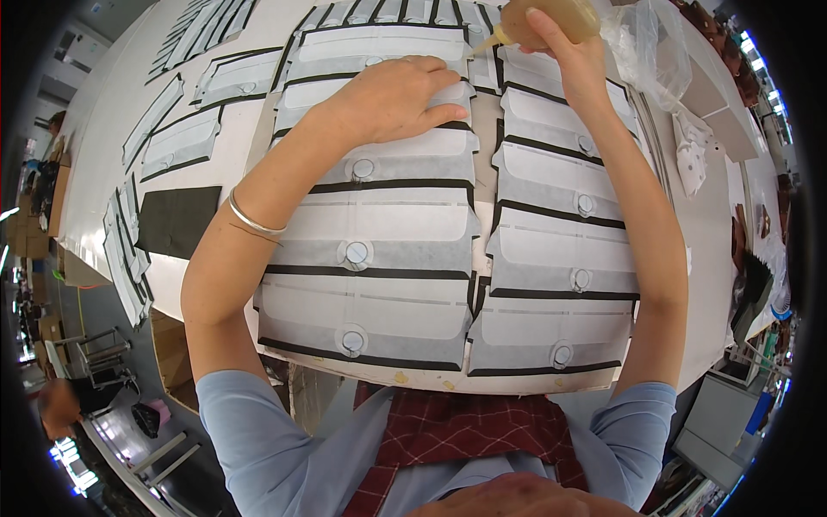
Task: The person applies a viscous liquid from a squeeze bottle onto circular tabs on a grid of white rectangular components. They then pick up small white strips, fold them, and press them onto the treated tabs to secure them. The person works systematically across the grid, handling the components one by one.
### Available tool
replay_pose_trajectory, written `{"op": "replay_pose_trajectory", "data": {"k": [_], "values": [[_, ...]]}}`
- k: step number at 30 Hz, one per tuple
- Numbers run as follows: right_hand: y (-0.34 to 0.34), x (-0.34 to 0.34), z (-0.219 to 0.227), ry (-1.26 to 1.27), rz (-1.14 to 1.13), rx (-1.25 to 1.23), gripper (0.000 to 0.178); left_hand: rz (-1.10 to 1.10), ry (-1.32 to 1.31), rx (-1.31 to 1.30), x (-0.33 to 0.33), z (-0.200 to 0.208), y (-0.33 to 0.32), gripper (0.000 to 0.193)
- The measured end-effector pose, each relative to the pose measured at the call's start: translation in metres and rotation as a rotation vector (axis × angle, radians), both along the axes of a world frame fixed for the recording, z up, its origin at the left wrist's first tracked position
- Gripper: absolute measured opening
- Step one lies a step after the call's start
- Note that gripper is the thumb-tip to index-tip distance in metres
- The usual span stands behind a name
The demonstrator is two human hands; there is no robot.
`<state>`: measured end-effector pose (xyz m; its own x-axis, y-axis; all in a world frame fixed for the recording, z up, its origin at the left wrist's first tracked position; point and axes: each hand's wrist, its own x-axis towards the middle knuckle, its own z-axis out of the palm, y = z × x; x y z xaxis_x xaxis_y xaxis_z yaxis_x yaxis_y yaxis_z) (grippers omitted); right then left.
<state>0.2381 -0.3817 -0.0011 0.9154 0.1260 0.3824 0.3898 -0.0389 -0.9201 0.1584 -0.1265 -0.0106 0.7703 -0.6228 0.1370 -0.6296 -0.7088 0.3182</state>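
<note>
Here, translucent amber bottle (pixel 560 21), pointed nozzle (pixel 488 42), clasped in right hand (pixel 575 56) far from bench's (pixel 86 215) near edge; left hand (pixel 392 102) loosely spread.

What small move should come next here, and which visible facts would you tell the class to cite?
Probably guide the nozzle along the right edge of the white panel, because the right hand holds the yellowish bottle tipped, its nozzle slanting down close to that edge, while the left hand is spread over the panels, seemingly placed to steady them.
</note>
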Motion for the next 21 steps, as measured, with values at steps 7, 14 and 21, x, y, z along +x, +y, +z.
{"op": "replay_pose_trajectory", "data": {"k": [7,14,21], "values": [[0.001,-0.012,0.068,-0.814,-0.150,-0.440,0.064,0.002,-0.032,0.002,-0.002,-0.005,0.002,0.050],[0.013,-0.060,0.088,-0.433,0.040,0.222,0.053,0.050,-0.004,-0.055,-0.014,-0.002,0.016,0.046],[-0.009,-0.061,0.018,0.083,0.002,0.106,0.040,-0.067,0.033,-0.072,-0.048,0.008,0.015,0.049]]}}
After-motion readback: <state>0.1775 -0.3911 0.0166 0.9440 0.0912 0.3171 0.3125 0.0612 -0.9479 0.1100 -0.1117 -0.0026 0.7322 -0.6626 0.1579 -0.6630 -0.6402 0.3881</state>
